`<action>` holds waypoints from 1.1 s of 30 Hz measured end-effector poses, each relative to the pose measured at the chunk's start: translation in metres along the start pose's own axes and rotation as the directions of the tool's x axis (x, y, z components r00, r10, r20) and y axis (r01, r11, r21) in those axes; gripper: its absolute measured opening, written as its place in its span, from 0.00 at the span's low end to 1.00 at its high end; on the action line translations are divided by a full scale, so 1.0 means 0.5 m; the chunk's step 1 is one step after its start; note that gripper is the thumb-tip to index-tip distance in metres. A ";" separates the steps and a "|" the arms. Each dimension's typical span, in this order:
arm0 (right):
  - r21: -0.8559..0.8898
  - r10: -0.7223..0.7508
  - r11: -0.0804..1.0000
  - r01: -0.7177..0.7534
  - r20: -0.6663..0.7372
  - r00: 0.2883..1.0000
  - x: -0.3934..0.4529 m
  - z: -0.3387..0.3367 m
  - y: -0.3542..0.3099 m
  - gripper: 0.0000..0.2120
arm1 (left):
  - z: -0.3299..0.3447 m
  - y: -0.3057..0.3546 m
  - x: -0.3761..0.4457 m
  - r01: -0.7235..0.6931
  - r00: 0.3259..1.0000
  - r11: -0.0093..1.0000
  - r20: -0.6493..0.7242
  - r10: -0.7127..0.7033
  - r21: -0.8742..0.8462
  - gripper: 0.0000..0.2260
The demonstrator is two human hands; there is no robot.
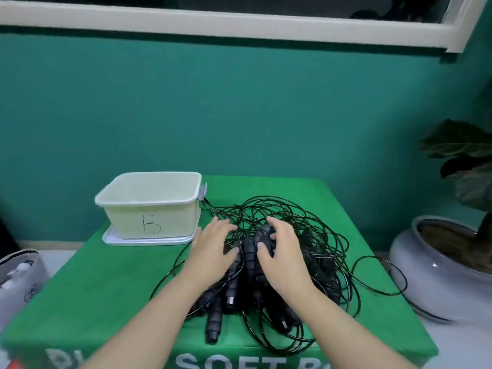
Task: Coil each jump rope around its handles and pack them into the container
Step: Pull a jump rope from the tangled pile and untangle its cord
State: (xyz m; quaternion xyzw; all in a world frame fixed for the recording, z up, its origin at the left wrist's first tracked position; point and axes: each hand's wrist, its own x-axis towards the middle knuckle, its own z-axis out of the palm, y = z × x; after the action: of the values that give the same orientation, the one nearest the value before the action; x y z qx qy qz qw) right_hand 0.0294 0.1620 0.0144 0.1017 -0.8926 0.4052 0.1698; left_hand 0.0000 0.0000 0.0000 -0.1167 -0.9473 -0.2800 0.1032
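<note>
Open left hand [213,249] and right hand [282,251] settle on tangled jump ropes [279,235]; isolating one handle pair [250,251] first should ease coiling.

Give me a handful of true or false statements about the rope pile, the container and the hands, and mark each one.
1. The container holds no ropes. True.
2. The container is marked with the letter A. False: the mark looks like a B.
3. Both the left hand and the right hand are on the tangled jump ropes. True.
4. The ropes are red. False: they are black.
5. The container stands on the person's right. False: it stands left of the pile.
</note>
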 end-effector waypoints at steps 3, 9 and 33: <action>-0.163 0.054 0.986 -0.036 0.109 0.993 0.007 0.038 0.023 0.28 | 0.056 -0.024 -0.014 0.189 0.974 0.980 0.116 -0.195 0.065 0.24; -0.570 0.405 0.803 -0.175 0.306 0.862 0.029 0.092 0.053 0.49 | 0.148 -0.088 -0.053 0.302 0.891 0.937 0.299 -0.342 0.173 0.28; -0.189 0.359 0.927 -0.323 0.212 0.909 0.085 0.014 0.059 0.54 | 0.146 -0.125 -0.056 0.267 0.883 0.956 0.366 -0.294 0.124 0.28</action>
State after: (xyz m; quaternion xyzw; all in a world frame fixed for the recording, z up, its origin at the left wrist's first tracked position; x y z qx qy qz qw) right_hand -0.0208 0.1740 0.0060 -0.0203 -0.9383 0.3451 -0.0073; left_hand -0.0002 -0.0150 -0.0987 -0.0269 -0.9653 -0.2304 -0.1201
